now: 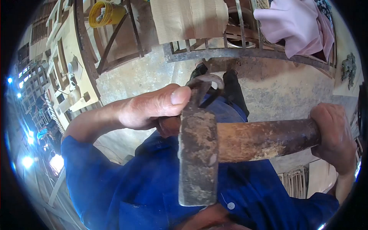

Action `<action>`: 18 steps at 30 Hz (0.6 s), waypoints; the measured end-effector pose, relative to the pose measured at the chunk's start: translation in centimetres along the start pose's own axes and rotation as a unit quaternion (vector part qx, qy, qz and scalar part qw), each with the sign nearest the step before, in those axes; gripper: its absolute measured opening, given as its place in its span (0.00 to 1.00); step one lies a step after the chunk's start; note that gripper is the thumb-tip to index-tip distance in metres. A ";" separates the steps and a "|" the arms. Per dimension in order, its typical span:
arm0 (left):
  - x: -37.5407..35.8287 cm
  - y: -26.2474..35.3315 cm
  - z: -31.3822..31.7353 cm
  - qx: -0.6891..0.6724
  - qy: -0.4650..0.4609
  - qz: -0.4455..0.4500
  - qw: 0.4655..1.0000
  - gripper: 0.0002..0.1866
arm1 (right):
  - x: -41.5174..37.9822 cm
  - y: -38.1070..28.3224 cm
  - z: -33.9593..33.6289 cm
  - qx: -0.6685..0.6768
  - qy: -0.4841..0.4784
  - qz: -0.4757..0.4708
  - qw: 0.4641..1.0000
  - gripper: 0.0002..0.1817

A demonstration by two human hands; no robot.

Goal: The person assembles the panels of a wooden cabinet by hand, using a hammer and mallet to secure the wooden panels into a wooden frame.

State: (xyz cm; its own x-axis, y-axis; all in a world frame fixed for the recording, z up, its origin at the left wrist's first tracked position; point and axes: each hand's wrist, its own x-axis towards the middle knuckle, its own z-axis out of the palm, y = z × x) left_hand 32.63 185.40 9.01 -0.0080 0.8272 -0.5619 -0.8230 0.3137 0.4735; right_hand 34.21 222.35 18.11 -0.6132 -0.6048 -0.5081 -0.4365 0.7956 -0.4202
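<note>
A hammer with a worn, blocky metal head (198,157) and a thick wooden handle (264,138) is held across the front of the blue shirt. My right hand (333,130) is wrapped round the far end of the handle. At the top of the head, my left hand (157,111) is closed on a curved metal piece (209,79), its thumb on top and its other fingers partly hidden behind. The lower end of that piece meets the hammer head; whether the two are joined cannot be made out.
Metal frames (214,53) stand beyond my feet, with cardboard (189,19) and a pink cloth (295,25) over them. A yellow bucket (109,14) is at the upper left. A wooden board with small items (69,50) lies at the left, near bright lights.
</note>
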 end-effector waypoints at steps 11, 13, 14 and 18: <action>8.6 -2.7 -3.4 -0.183 0.134 0.121 0.966 0.41 | 2.9 6.5 11.9 0.028 0.074 0.060 0.995 0.22; 10.4 -5.3 -5.0 -0.229 0.140 0.093 0.959 0.43 | 3.3 5.0 14.8 0.111 0.093 0.086 0.986 0.22; 10.7 -5.6 -4.8 -0.238 0.139 0.103 0.956 0.43 | 3.9 3.7 14.7 0.200 0.045 0.136 0.969 0.21; 11.1 -5.7 -3.9 -0.140 0.259 0.143 0.945 0.38 | 4.0 0.8 16.1 0.346 0.037 0.208 0.914 0.19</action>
State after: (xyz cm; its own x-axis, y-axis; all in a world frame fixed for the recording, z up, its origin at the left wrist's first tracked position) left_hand 35.01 190.98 -2.55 -0.4706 0.4966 -0.7293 -0.8625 -0.0846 0.4990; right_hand 41.99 219.95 3.64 -0.6857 -0.2309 -0.6903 0.3492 0.7277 -0.5903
